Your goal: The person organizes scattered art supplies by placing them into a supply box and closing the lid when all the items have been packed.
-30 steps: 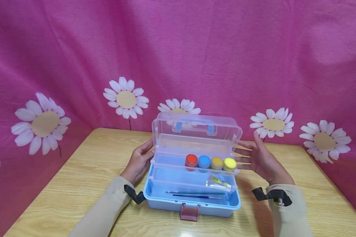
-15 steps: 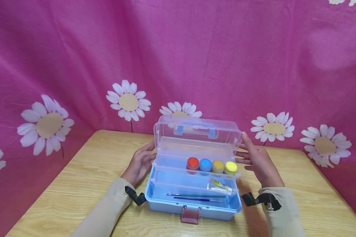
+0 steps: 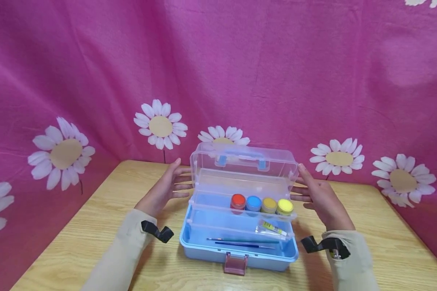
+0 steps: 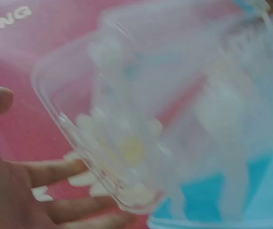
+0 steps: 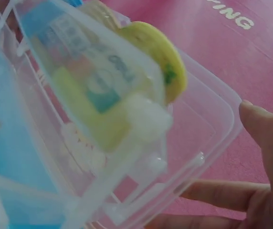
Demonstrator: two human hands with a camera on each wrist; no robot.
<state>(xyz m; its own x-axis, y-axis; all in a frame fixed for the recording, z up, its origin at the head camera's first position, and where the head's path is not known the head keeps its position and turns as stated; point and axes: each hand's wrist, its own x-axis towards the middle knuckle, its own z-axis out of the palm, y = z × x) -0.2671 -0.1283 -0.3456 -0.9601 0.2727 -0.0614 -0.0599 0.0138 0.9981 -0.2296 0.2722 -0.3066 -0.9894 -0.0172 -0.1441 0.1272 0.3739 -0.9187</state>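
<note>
A light blue art box [image 3: 204,254] stands on the table with its clear lid [image 3: 240,174] raised at the back. My left hand [image 3: 162,192] is spread beside the lid's left end, thumb up, fingers pointing at its edge. On the opposite side, my right hand [image 3: 325,202] has its thumb tip at the lid's edge and its straight fingers at the lid's side. The clear upper tray carries red [image 3: 238,201], blue [image 3: 253,203], ochre [image 3: 269,205] and yellow [image 3: 285,206] paint jars. A paint tube [image 3: 274,228] lies in the lower tray, and two paintbrushes [image 3: 240,245] lie in the base.
A pink latch [image 3: 235,264] hangs down at the box's front. The wooden table [image 3: 105,210] extends to both sides. Behind it hangs a magenta cloth [image 3: 269,81] printed with white daisies. Black wrist mounts [image 3: 157,231] sit on both sleeves.
My left hand has drawn away to the left from the box, its thumb rising and fingers spreading. My right hand has moved in closer to the lid, its thumb coming to the edge.
</note>
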